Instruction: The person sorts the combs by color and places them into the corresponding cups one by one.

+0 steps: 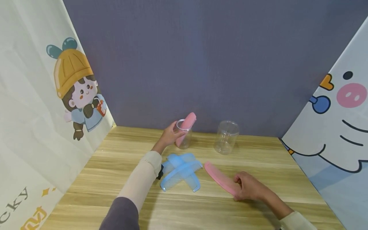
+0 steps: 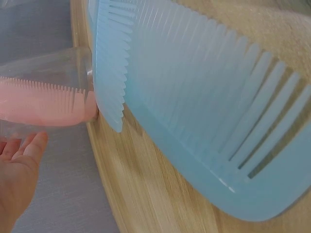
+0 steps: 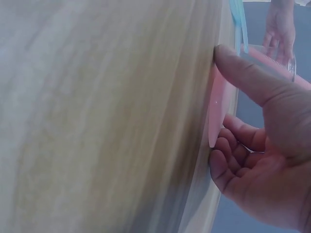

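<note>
A clear plastic jar [image 1: 188,142] stands near the back edge of the table, and my left hand [image 1: 169,135] holds it from its left side. Inside it leans a pink comb [image 1: 188,121], its upper end sticking out past the rim. My right hand [image 1: 250,188] grips the near end of a second pink comb [image 1: 218,175], which lies low over the tabletop, slanting toward the blue combs. In the right wrist view that comb [image 3: 217,107] shows between the thumb and curled fingers. Several blue combs [image 1: 181,172] lie crossed in a pile between the hands.
A second clear jar [image 1: 227,137] stands at the back, right of the first. The wooden table [image 1: 178,210] meets a grey wall [image 1: 201,64] behind. Printed cloth panels [image 1: 28,95] hang at both sides.
</note>
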A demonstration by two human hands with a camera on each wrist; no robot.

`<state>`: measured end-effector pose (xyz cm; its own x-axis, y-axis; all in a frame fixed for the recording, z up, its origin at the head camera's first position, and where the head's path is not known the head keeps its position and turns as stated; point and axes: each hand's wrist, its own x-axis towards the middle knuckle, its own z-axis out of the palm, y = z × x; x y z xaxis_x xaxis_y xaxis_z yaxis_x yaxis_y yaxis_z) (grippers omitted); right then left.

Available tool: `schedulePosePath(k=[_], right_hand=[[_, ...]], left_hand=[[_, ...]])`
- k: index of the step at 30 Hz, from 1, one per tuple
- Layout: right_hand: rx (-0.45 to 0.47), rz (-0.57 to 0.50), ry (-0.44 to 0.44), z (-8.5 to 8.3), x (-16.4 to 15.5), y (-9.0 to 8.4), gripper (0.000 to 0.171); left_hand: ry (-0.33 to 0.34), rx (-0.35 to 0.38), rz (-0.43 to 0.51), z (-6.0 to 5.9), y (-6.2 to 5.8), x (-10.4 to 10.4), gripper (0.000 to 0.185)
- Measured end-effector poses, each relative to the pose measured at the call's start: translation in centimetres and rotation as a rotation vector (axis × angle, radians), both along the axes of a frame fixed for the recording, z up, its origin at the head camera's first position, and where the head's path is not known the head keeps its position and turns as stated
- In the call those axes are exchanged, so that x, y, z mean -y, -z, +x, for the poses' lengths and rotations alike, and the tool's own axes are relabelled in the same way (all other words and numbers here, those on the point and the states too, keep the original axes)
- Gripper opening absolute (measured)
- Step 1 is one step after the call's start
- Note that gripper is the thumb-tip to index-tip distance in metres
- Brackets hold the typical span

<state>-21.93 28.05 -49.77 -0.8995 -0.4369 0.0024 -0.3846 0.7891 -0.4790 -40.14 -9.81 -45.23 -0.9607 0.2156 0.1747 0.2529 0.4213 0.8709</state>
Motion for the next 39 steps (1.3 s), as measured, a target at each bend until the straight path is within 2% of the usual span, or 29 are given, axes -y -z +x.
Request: schedulePosePath(k=[9,15,24,39], right_hand=[[0.056,-0.036,0.077,-0.5,-0.5,0.5,0.041],[0.099,-0.080,0.080,-2.6,-2.1,0.3,0.045],[0.122,-0.115,0.023,-5.7,-4.7,-0.7,0.055],[0.149,-0.135,0.097,-5.7,-5.6,-1.7,0.062]], left_hand=[[-0.004,0.006,-0.014,-0.2,0.1,-0.4,0.078],[-0.014,0.006,0.002,-1.0,-0.1,-1.2,0.078],[-0.038,-0.003,0.017,-2.0,-0.3,-2.2,0.077],[-0.038,0.005,0.020,-2.1,-0.4,-2.2,0.079]])
